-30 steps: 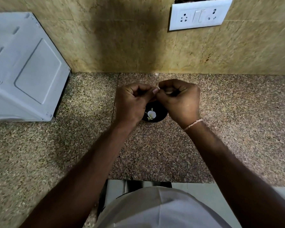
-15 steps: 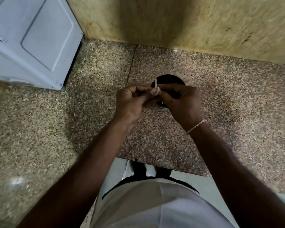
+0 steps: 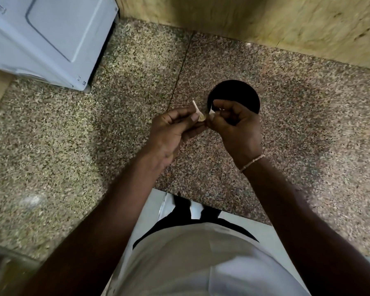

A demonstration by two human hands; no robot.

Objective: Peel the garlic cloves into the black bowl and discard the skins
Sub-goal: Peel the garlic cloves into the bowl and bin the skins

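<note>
Two hands on one garlic clove

Left hand (image 3: 171, 133) pinches the garlic clove (image 3: 201, 118), a skin strip (image 3: 195, 106) sticking up. Right hand (image 3: 235, 124), fingers curled, pinches skin (pale scrap) beside it. Black bowl (image 3: 233, 90) sits just behind on the counter (image 3: 137, 92).

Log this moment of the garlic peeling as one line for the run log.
step: peeling | left hand: pinches garlic clove | right hand: pulls skin | black bowl: behind hands
</note>
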